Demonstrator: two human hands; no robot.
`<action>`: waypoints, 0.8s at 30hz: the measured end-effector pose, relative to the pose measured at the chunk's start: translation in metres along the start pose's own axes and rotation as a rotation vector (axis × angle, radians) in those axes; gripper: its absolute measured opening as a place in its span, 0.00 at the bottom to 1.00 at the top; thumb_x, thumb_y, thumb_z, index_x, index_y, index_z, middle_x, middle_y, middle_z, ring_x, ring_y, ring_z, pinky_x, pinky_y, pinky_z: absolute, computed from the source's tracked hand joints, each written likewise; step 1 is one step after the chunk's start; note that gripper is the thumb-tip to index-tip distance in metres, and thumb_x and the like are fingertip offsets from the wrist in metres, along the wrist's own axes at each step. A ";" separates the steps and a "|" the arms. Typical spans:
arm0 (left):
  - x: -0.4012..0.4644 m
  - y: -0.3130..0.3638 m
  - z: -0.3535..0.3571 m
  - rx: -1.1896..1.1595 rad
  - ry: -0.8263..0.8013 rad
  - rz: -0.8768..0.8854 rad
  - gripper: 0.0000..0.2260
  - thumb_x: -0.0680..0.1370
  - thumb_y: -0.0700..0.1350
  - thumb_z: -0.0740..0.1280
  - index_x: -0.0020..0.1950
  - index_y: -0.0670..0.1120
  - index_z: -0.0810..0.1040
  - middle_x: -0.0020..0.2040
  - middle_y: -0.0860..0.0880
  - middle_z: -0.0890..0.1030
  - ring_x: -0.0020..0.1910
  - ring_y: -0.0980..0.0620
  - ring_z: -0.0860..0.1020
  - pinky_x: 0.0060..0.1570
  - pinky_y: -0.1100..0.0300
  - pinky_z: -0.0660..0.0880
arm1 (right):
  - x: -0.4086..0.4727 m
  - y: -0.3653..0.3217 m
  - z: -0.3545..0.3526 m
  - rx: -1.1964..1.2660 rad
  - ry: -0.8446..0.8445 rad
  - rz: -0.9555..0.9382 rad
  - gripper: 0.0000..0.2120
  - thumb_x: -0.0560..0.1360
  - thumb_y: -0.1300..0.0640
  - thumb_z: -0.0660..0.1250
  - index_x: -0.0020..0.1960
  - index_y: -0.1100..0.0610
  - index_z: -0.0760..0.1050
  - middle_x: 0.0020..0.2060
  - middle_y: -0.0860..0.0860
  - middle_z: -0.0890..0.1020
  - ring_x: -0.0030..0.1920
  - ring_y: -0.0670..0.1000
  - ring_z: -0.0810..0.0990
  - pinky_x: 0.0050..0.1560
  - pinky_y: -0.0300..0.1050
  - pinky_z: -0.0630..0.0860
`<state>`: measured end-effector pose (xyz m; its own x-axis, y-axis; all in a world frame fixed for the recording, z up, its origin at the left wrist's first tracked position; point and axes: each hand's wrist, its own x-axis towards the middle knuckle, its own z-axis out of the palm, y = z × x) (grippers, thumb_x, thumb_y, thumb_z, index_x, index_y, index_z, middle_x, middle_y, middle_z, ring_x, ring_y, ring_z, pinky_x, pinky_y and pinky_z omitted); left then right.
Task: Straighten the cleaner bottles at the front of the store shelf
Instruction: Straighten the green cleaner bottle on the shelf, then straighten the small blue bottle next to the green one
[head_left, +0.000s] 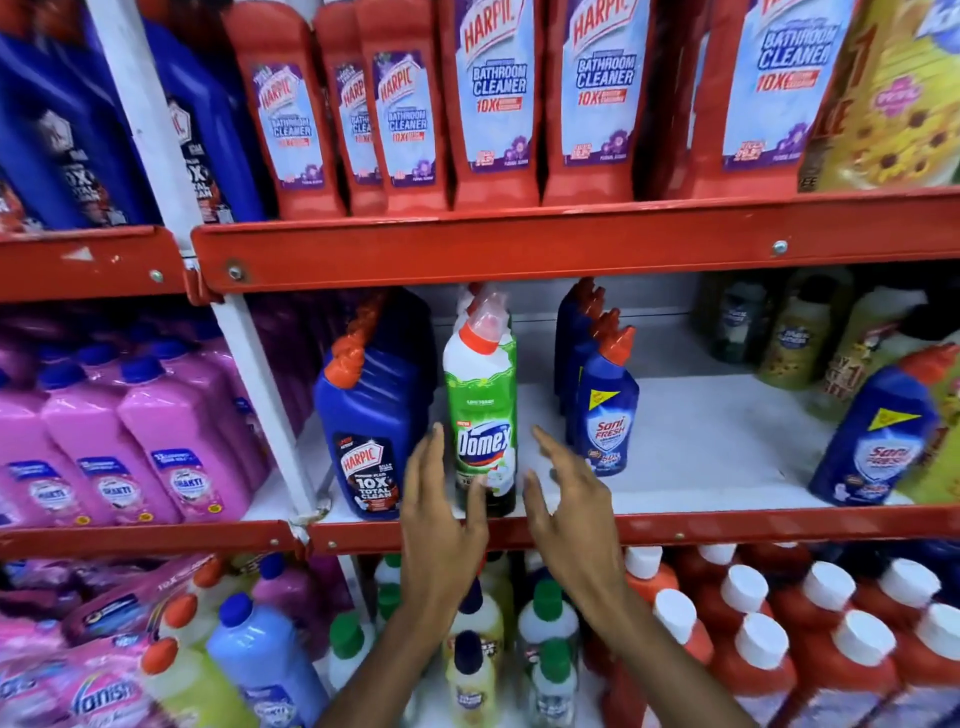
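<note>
Domex bottle (484, 415) upright btwn spread left hand (441, 525); right hand (574, 512) spread too.

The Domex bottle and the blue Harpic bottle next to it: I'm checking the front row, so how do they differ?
The Domex bottle is green and white, slim and taller; the Harpic bottle is dark blue, broader and shorter. The Domex bottle sits between the left hand and right hand, both open; the Harpic bottle is outside them, left of the left hand. Both stand near the middle shelf's front edge, labels forward, with red-orange caps.
</note>
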<state>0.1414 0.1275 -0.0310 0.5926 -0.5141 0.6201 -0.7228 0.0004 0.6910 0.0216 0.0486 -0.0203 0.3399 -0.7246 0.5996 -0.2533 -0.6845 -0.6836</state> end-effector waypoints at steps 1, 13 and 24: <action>-0.003 0.004 0.000 0.032 0.076 0.094 0.26 0.81 0.45 0.68 0.78 0.48 0.66 0.77 0.45 0.68 0.75 0.47 0.70 0.77 0.62 0.64 | -0.003 0.003 -0.008 -0.107 0.039 -0.041 0.21 0.78 0.56 0.62 0.72 0.52 0.70 0.67 0.44 0.76 0.66 0.46 0.74 0.67 0.35 0.68; -0.034 0.088 0.119 0.381 -0.268 0.624 0.34 0.77 0.46 0.66 0.82 0.46 0.58 0.84 0.40 0.57 0.83 0.36 0.54 0.78 0.33 0.61 | -0.018 0.091 -0.149 -0.787 0.150 -0.030 0.35 0.73 0.58 0.62 0.79 0.56 0.57 0.80 0.59 0.52 0.81 0.61 0.46 0.78 0.63 0.52; -0.047 0.169 0.236 -0.057 -0.629 0.255 0.32 0.80 0.46 0.67 0.81 0.47 0.59 0.84 0.45 0.59 0.83 0.47 0.58 0.82 0.50 0.59 | -0.013 0.161 -0.247 -0.274 0.350 0.267 0.29 0.74 0.67 0.65 0.73 0.62 0.62 0.72 0.60 0.69 0.73 0.59 0.66 0.71 0.43 0.63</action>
<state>-0.0931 -0.0506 -0.0312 0.0740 -0.8930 0.4439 -0.7824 0.2240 0.5810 -0.2474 -0.0720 -0.0353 -0.0809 -0.8284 0.5543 -0.5336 -0.4337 -0.7261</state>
